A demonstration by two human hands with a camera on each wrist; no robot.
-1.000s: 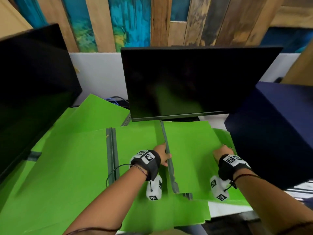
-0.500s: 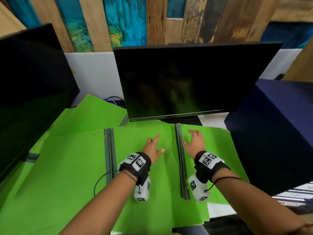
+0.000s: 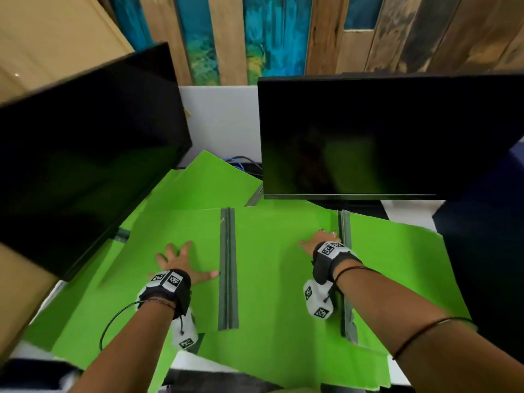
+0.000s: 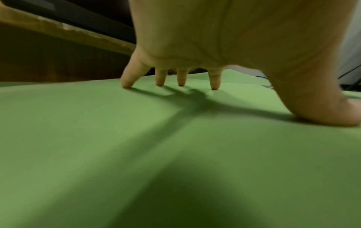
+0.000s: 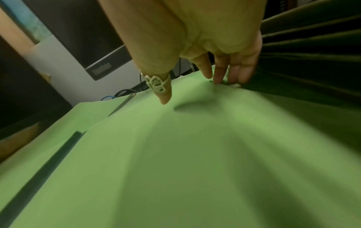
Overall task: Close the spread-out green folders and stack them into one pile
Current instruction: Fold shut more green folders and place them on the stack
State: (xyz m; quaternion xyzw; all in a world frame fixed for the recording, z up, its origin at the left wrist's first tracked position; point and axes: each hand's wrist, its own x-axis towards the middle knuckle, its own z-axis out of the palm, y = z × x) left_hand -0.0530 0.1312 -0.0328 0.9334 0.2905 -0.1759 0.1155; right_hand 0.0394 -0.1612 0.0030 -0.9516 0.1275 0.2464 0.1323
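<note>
Several bright green folders lie open and overlapping on the desk. My left hand lies flat with fingers spread on the left folder cover, just left of a dark spine. In the left wrist view my left hand presses its fingertips on the green cover. My right hand rests with straight fingers on the middle cover, beside a second spine. In the right wrist view my right hand touches the cover at its far edge. Another folder lies behind.
Two black monitors stand over the back of the desk. A dark blue box borders the folders on the right, brown cardboard on the left. Blue cables lie behind. The white desk edge shows in front.
The raised folder flap came down flat. Both hands moved left: the left hand crossed the left spine onto the left cover, the right hand crossed the right spine onto the middle cover.
</note>
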